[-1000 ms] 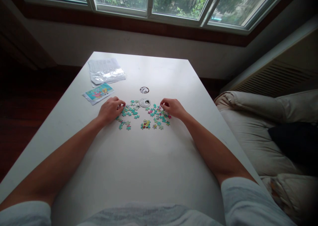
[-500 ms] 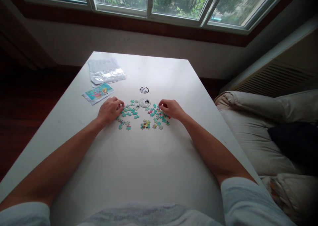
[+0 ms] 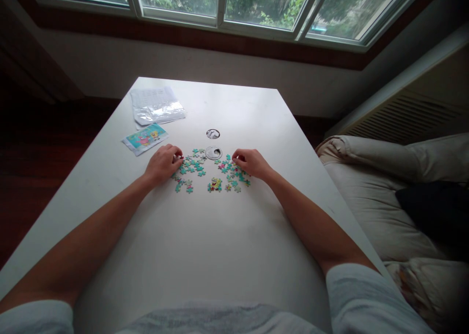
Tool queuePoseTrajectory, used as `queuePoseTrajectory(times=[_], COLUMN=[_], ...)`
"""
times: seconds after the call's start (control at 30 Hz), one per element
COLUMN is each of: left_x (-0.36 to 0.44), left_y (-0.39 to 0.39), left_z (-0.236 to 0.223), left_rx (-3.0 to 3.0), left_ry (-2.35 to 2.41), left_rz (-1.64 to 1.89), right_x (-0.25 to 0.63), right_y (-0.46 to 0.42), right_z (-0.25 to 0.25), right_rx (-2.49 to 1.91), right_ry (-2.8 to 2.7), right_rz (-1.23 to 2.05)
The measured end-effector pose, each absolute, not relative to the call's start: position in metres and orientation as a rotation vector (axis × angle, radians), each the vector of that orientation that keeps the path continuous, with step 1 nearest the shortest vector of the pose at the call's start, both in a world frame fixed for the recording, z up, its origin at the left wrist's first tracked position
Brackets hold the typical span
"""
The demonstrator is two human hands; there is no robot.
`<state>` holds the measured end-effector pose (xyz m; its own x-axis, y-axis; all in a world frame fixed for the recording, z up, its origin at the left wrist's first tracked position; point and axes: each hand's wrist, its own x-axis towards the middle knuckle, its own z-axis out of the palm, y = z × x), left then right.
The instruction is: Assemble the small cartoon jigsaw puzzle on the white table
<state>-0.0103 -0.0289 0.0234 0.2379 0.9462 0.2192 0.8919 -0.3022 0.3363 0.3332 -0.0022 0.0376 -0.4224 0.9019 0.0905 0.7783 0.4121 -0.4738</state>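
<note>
At the left edge of the scattered jigsaw pieces (image 3: 193, 163), my left hand (image 3: 163, 163) is closed, with a small pale and reddish jigsaw piece (image 3: 179, 157) at its fingertips. My right hand (image 3: 252, 162) hovers over the right-hand cluster of jigsaw pieces (image 3: 234, 180), its thumb and fingers drawn together; whatever may be between them is hidden. Between the two clusters, nearer to me, lies a small joined section of puzzle (image 3: 214, 184) with a yellow cartoon character on it. Most loose pieces are turquoise, some with pink or yellow parts.
A picture card (image 3: 145, 137) and a clear plastic bag with paper (image 3: 157, 105) lie at the table's far left. Two round inserts, a larger one (image 3: 213, 152) and a smaller one (image 3: 213, 134), sit in the white tabletop (image 3: 205, 236). A padded sofa (image 3: 366, 197) stands at right.
My right hand has shifted slightly left over its cluster. My left hand has barely moved; the pale and reddish piece shows more clearly at its fingertips. The joined section lies where it was.
</note>
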Motion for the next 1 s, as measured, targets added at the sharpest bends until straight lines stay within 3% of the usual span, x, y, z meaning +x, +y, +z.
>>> queuePoseTrajectory(times=[0.27, 1.0], left_x=[-0.006, -0.002], left_y=[-0.031, -0.033], left_z=[0.024, 0.027], left_rx=[2.100, 2.114], left_ry=[1.759, 1.750], left_rz=[0.663, 0.827], right_x=[0.325, 0.319], right_y=[-0.011, -0.015], right_z=[0.039, 0.035], right_rx=[-1.304, -1.163], right_ry=[-2.370, -2.389], right_rz=[0.614, 0.664])
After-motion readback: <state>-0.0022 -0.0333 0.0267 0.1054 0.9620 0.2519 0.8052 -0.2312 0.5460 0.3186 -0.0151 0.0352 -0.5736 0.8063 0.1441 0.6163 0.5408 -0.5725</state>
